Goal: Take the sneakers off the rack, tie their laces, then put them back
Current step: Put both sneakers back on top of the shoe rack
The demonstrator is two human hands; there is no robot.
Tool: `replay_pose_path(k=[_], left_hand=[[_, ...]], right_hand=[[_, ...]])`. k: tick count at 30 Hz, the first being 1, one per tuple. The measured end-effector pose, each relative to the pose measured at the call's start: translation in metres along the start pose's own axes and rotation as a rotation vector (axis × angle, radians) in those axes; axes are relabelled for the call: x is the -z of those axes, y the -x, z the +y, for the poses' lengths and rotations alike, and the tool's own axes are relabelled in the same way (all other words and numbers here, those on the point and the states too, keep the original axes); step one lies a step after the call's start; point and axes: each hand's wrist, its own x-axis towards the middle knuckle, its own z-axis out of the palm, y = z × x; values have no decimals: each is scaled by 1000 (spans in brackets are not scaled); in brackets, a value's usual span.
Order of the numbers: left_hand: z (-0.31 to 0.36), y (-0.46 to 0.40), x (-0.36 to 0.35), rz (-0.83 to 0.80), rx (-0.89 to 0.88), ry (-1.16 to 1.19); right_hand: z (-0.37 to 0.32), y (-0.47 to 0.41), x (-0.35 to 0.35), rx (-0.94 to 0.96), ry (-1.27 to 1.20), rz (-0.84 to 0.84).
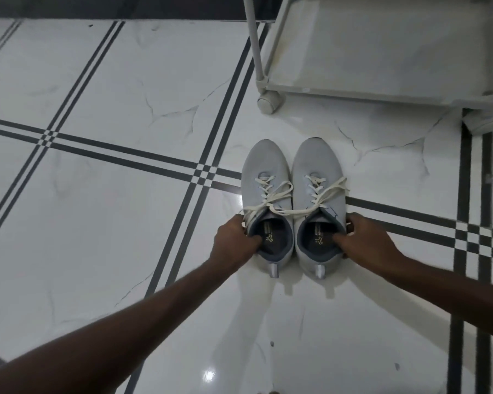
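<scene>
Two light grey sneakers stand side by side on the tiled floor, toes pointing away from me. The left sneaker [264, 169] has loose cream laces [271, 191] trailing across to the right sneaker [316, 163]. My left hand [234, 240] grips the left sneaker's collar, thumb inside the opening. My right hand [365, 237] grips the right sneaker's collar the same way. The white rack [362, 92] stands beyond the shoes at the upper right, its lowest shelf bare.
The rack rests on caster wheels; one wheel [269, 103] is just beyond the left sneaker's toe and another [484, 122] is at the far right. An upright rack post [255, 38] rises at the top. The floor is glossy white tile with dark stripes.
</scene>
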Motion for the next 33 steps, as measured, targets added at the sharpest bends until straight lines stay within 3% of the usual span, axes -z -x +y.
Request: replay_pose_path(k=[8,14,27,33], left_hand=[[17,30,40,-26,-24,60],[80,101,138,7,-89,129],[313,231,406,70,-281,162],[425,237,474,53,-388,116]], right_hand=[[-42,36,30,56,75,53],[-132,114,107,147,84,125],[-369,278,345,237,52,343],[-431,297,440,252,-58,546]])
